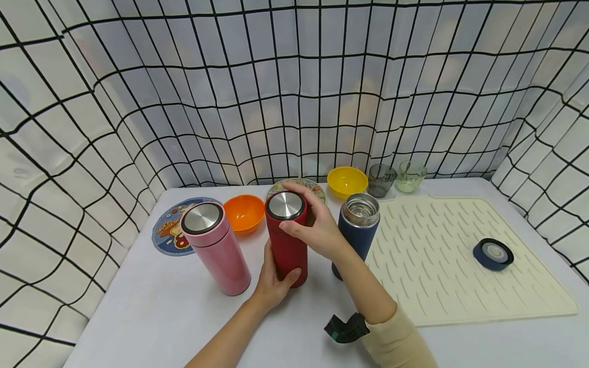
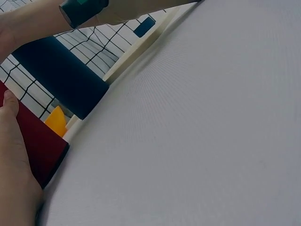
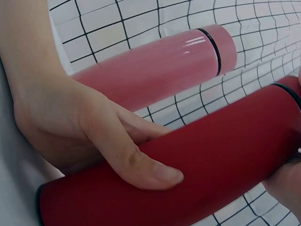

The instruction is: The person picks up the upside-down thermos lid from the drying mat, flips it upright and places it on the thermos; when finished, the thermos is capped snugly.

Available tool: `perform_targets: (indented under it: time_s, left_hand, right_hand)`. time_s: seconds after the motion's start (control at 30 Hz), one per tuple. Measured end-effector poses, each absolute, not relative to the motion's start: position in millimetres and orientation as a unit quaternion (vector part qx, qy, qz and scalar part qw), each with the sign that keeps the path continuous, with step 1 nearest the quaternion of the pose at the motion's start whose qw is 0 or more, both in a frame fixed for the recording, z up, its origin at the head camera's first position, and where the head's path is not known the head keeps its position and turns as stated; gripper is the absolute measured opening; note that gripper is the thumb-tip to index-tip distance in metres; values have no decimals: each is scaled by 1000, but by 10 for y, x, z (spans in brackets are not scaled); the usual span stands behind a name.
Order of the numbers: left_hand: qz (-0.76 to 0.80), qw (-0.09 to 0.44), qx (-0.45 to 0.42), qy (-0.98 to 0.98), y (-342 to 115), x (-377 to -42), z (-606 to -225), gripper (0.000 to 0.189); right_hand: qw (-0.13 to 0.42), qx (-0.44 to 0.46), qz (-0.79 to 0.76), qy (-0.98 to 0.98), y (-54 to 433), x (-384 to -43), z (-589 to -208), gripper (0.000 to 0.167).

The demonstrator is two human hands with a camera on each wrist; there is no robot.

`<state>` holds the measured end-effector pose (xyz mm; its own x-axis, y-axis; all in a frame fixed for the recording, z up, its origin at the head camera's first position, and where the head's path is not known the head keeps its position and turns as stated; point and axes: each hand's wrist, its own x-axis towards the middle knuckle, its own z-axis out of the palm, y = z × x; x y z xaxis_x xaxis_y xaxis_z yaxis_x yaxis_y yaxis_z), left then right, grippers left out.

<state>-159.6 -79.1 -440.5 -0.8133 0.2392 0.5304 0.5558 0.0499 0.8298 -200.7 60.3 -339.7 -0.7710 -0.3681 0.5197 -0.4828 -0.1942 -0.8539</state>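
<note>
A red thermos [image 1: 289, 250] with a silver-topped lid [image 1: 286, 205] stands upright on the table in the head view. My left hand [image 1: 271, 286] grips its lower body, thumb across the front, as the right wrist view also shows. Up at the lid, my right hand [image 1: 317, 225] pinches it between the thumb in front and the fingers behind. To the left stands a pink thermos [image 1: 223, 260], its lid on. A dark blue thermos [image 1: 359, 230] on the right is lidless, a metal strainer showing in its mouth; my right forearm partly covers it.
A blue lid [image 1: 493, 254] lies on the cream mat [image 1: 437, 286] at right. Behind the thermoses are an orange bowl [image 1: 244, 213], a yellow bowl [image 1: 347, 182], two glasses [image 1: 411, 176], a patterned plate [image 1: 317, 190] and a round blue mat [image 1: 167, 225]. Black netting [image 1: 299, 97] surrounds the table.
</note>
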Motion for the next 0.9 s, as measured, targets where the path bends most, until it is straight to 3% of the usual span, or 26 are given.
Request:
perform_targets:
  time_s: [0.17, 0.3, 0.4, 0.63, 0.9]
  left_hand:
    - [-625, 128, -277, -719, -791, -1593, -4399, 79]
    - [-628, 126, -276, -717, -787, -1591, -4401, 81]
    - [-626, 129, -280, -716, -785, -1592, -4405, 80]
    - [-619, 129, -281, -722, -791, -1589, -4401, 79]
    - [-623, 132, -280, -718, -781, -1599, -4407, 81]
  right_hand:
    - [72, 307, 681, -661, 555, -1973, -3393, 68]
    - [34, 325, 676, -661, 593, -1979, -3376, 74]
    - [23, 328, 675, -660, 610, -1980, -3370, 68]
    - [73, 277, 660, -694, 544, -1937, -3374, 66]
    - [0, 317, 661, -680, 614, -1861, -3205, 71]
